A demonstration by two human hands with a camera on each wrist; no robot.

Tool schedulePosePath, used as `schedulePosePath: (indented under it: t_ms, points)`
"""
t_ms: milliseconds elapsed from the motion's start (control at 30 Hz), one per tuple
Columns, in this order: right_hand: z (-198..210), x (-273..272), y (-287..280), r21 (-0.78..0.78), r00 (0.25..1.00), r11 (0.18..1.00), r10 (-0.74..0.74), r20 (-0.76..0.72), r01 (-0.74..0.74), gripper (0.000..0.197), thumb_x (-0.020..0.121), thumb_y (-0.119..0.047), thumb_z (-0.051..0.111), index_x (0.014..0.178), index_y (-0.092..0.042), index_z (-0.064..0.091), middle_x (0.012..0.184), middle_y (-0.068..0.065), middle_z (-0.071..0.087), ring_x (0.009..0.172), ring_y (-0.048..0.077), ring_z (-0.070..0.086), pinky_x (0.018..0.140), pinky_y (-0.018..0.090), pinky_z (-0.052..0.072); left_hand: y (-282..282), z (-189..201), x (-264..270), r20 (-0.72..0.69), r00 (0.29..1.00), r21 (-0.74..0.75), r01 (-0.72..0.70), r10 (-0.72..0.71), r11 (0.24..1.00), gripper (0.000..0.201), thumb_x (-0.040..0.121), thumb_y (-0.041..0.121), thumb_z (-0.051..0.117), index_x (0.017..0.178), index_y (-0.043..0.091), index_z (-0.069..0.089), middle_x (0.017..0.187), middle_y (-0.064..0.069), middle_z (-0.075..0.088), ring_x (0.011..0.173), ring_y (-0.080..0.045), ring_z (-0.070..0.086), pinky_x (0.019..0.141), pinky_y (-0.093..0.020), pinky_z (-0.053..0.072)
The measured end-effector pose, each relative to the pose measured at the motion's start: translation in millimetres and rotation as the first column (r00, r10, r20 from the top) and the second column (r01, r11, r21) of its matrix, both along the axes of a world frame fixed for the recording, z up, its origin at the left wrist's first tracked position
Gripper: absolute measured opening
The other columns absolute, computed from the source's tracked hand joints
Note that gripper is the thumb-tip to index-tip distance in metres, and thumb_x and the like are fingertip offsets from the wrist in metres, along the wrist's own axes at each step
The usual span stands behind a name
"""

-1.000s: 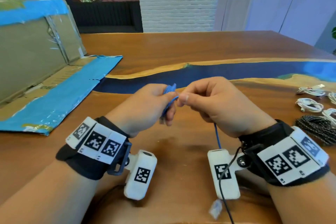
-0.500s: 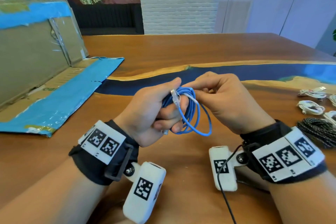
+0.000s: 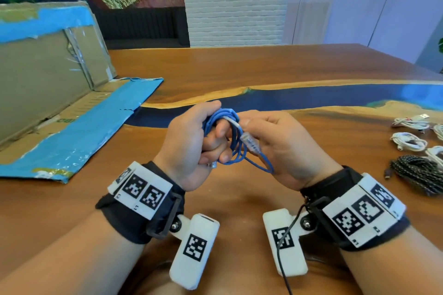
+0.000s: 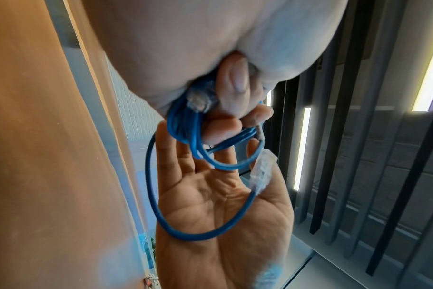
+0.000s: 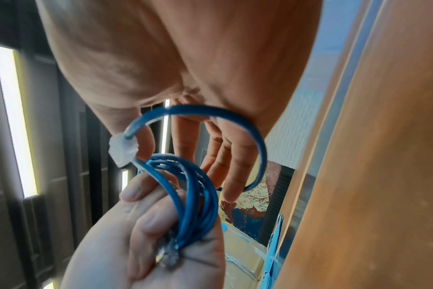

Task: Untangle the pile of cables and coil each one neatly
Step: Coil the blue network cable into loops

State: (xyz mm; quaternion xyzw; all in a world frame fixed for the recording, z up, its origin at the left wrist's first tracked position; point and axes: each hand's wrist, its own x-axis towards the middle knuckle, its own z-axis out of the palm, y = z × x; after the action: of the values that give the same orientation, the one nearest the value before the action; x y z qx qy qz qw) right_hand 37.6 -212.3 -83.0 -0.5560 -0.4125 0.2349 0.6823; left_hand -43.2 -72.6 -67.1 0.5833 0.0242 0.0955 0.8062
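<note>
A blue network cable (image 3: 236,148) is wound into a small coil of several loops above the wooden table (image 3: 239,67). My left hand (image 3: 191,141) grips the coil in its curled fingers, and one clear plug sticks out below them (image 5: 167,254). My right hand (image 3: 280,143) pinches the cable's free end between thumb and forefinger, just behind the other clear plug (image 3: 250,142). One loose loop (image 4: 151,195) hangs over my right palm (image 4: 218,211). In the right wrist view the coil (image 5: 198,205) crosses my left fingers (image 5: 146,221).
A flattened cardboard box with blue tape (image 3: 72,132) lies at the left. Three coiled white cables (image 3: 410,141) and a coiled black braided cable (image 3: 419,172) lie at the table's right edge. A blue resin strip (image 3: 311,98) runs across the table behind my hands.
A second ago the cable's tail hung down towards the table. It has since been wound up into the coil, and my right hand has brought the plug end over the loops.
</note>
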Motion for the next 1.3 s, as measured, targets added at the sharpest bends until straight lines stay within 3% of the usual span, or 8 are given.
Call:
schedulePosePath:
  t_ms: [133,233,400,533,700,867,1067,1300]
  points:
    - [1,-5,0,0.05,0.996,0.995,0.085,-0.029,-0.083,0.03,0.098,-0.015,0.046,0.106,0.008,0.064,0.092,0.02,0.064,0.085,0.036,0.061,0.088,0.042,0.053,1,0,1,0.012,0.998,0.022,-0.058,0.058,0.998,0.058,0.105,0.031,0.033,0.051,0.013,0.044,0.04,0.002,0.012,0.037,-0.018,0.01,0.046,-0.029,0.034]
    - [0,-6,3,0.009,0.999,1.0,-0.021,0.049,0.02,0.013,0.094,0.005,0.059,0.102,0.003,0.068,0.084,0.018,0.069,0.08,0.027,0.067,0.082,0.032,0.055,3,-2,2,-0.001,0.997,0.046,-0.073,0.073,0.996,0.059,0.104,0.032,0.034,0.05,0.012,0.045,0.042,-0.002,0.011,0.038,-0.02,0.013,0.046,-0.029,0.034]
    - [-10,0,10,-0.011,0.974,0.975,-0.22,0.057,0.221,0.028,0.085,0.02,0.056,0.087,-0.005,0.069,0.07,0.019,0.07,0.064,0.03,0.07,0.072,0.036,0.056,0,-5,3,-0.02,0.998,0.1,-0.058,0.06,0.993,0.053,0.104,0.029,0.038,0.056,0.009,0.048,0.039,0.001,0.019,0.034,-0.017,0.016,0.05,-0.032,0.039]
    - [-8,3,9,-0.016,0.991,0.991,-0.131,0.002,0.131,0.025,0.085,0.022,0.054,0.09,-0.001,0.063,0.077,0.023,0.067,0.069,0.034,0.067,0.08,0.044,0.056,-2,-1,3,-0.023,0.994,0.166,-0.104,0.11,0.981,0.049,0.105,0.027,0.043,0.06,0.007,0.049,0.038,0.0,0.022,0.033,-0.017,0.019,0.048,-0.03,0.039]
    - [-1,2,0,0.008,1.0,1.0,0.023,-0.008,-0.023,0.03,0.087,0.026,0.049,0.1,-0.001,0.055,0.08,0.014,0.066,0.08,0.035,0.067,0.074,0.027,0.056,2,3,2,-0.007,0.994,0.224,-0.105,0.109,0.969,0.05,0.102,0.041,0.051,0.065,0.007,0.049,0.037,0.0,0.033,0.035,-0.016,0.024,0.05,-0.032,0.035]
    - [2,5,-5,-0.025,0.996,0.999,-0.027,0.086,0.029,0.022,0.086,0.014,0.068,0.099,0.002,0.056,0.095,0.025,0.072,0.082,0.037,0.073,0.088,0.049,0.059,4,0,1,0.003,1.0,0.222,-0.014,0.014,0.975,0.045,0.08,0.053,0.06,0.071,0.011,0.048,0.043,0.002,0.028,0.039,-0.014,0.023,0.051,-0.03,0.038]
    - [2,5,-3,-0.001,0.985,0.989,-0.149,0.089,0.15,0.039,0.075,-0.001,0.086,0.097,-0.01,0.056,0.101,0.014,0.069,0.067,0.041,0.072,0.074,0.052,0.061,0,0,2,-0.008,0.999,0.151,0.054,-0.054,0.987,0.043,0.084,0.05,0.057,0.073,0.01,0.048,0.056,-0.008,0.045,0.04,-0.015,0.026,0.048,-0.024,0.041]
    - [6,6,-2,0.018,0.979,0.983,-0.185,0.082,0.184,0.072,0.056,-0.075,0.082,0.09,-0.019,0.054,0.097,0.012,0.052,0.089,0.028,0.05,0.081,0.046,0.041,8,-10,10,0.088,0.992,0.386,-0.112,0.085,0.916,0.062,0.088,0.052,0.059,0.085,-0.01,0.055,0.051,-0.001,0.027,0.041,-0.017,0.025,0.053,-0.033,0.038]
